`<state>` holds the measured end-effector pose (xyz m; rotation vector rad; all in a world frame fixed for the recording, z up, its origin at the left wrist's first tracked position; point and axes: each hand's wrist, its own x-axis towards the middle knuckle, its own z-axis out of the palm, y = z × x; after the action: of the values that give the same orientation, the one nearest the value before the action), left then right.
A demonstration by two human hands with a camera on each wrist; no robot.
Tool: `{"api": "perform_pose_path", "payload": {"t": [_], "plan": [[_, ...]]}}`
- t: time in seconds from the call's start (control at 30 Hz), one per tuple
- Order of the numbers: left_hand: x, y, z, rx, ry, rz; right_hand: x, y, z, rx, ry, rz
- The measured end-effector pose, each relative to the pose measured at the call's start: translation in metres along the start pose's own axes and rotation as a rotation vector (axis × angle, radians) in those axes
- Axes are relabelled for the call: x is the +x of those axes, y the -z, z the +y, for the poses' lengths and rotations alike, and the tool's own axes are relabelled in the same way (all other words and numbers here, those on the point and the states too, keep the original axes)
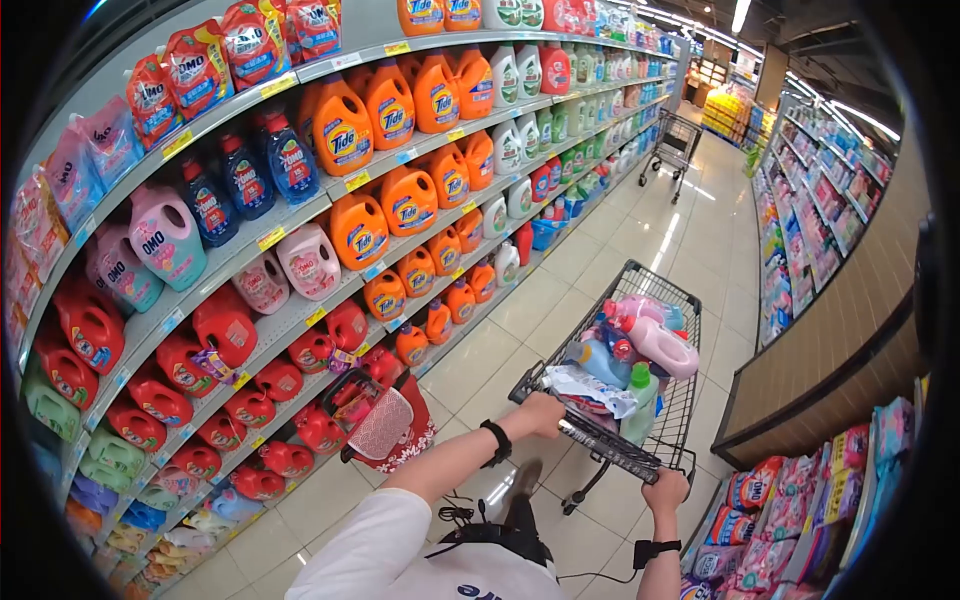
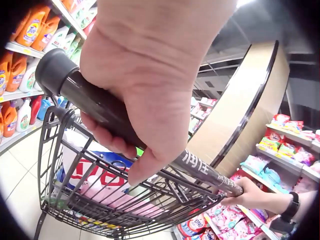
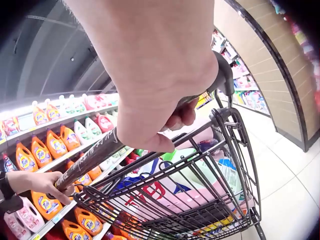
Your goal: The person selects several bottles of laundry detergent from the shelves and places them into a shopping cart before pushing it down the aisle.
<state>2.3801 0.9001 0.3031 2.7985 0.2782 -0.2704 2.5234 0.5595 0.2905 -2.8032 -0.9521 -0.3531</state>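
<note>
Both hands are on the dark push bar [image 1: 610, 445] of a black wire shopping cart [image 1: 687, 420]. In the head view the left hand [image 1: 540, 413] grips the bar's left end, and the right hand [image 1: 666, 491] its right end. The left wrist view shows the left hand [image 2: 145, 105] wrapped over the bar, fingers curled beneath. Likewise, the right hand [image 3: 160, 110] holds the bar in the right wrist view. Piled in the cart are a pink bottle [image 1: 665, 345], a blue bottle [image 1: 603, 360], a green-capped bottle [image 1: 640, 392] and a white-and-blue package [image 1: 592, 388].
Shelves of detergent line the left, with orange Tide bottles [image 1: 343, 130] and red bottles [image 1: 160, 395]. A red patterned basket [image 1: 405, 425] stands beside them. Another cart [image 1: 677, 140] is farther along the tiled aisle [image 1: 545, 310]. At right are a curved wooden panel [image 1: 820, 370] and bagged goods [image 1: 765, 545].
</note>
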Motion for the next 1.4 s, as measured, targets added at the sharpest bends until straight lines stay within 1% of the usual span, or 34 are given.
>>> {"api": "perform_pose_path", "payload": {"t": [0.1,0.17,0.23,0.33,0.4,0.47,0.6,0.8,0.87,0.93,0.97,1.0,1.07,1.1,1.13,1.2,1.23,1.27,1.3,1.33,1.4], "plan": [[0.037,0.016,-0.011,0.007,-0.003,-0.016,0.036,-0.008,0.001,0.055,-0.008,-0.005],[0.059,0.039,-0.017,0.008,-0.009,-0.031,0.067,-0.018,0.003,0.050,-0.007,0.016],[0.087,0.045,-0.029,0.009,0.002,-0.051,0.096,-0.026,0.004,0.055,0.008,0.046],[0.124,0.067,-0.042,0.019,0.019,-0.089,0.129,-0.057,0.012,0.093,0.011,0.059],[0.149,0.072,-0.049,0.021,0.027,-0.117,0.152,-0.060,0.014,0.079,-0.011,0.018],[0.171,0.079,-0.057,-0.005,0.019,-0.079,0.177,-0.065,0.013,0.095,0.006,0.029],[0.213,0.091,-0.070,0.030,0.036,-0.117,0.216,-0.082,0.017,0.120,-0.010,0.036],[0.264,0.104,-0.092,0.028,0.012,-0.112,0.264,-0.109,0.024,0.116,-0.051,0.064],[0.279,0.108,-0.100,0.041,-0.014,-0.140,0.277,-0.114,0.026,0.123,-0.065,0.077],[0.291,0.112,-0.110,-0.024,-0.032,-0.182,0.288,-0.127,0.029,0.137,-0.038,0.063],[0.299,0.116,-0.116,-0.050,-0.060,-0.231,0.294,-0.133,0.032,0.131,-0.084,-0.025],[0.305,0.119,-0.123,-0.036,-0.073,-0.225,0.298,-0.138,0.035,0.131,-0.096,-0.009],[0.311,0.128,-0.138,-0.210,-0.218,-0.195,0.307,-0.142,0.030,0.073,-0.125,-0.043],[0.313,0.135,-0.148,-0.194,-0.230,-0.192,0.309,-0.142,0.021,0.049,-0.156,0.073],[0.314,0.142,-0.157,-0.145,-0.217,-0.169,0.314,-0.146,0.009,0.051,-0.171,0.084],[0.322,0.152,-0.184,-0.077,-0.216,-0.143,0.325,-0.159,-0.013,0.055,-0.246,0.171],[0.327,0.154,-0.198,-0.064,-0.276,-0.122,0.332,-0.161,-0.021,-0.001,-0.312,0.161],[0.332,0.151,-0.212,-0.054,-0.334,-0.103,0.338,-0.161,-0.026,-0.005,-0.323,0.165],[0.336,0.145,-0.222,-0.110,-0.348,-0.064,0.344,-0.161,-0.028,-0.010,-0.342,0.142],[0.345,0.140,-0.233,-0.110,-0.360,-0.071,0.350,-0.162,-0.028,-0.015,-0.363,0.115],[0.357,0.121,-0.245,-0.195,-0.460,0.065,0.357,-0.177,-0.023,-0.027,-0.381,0.066]]}}
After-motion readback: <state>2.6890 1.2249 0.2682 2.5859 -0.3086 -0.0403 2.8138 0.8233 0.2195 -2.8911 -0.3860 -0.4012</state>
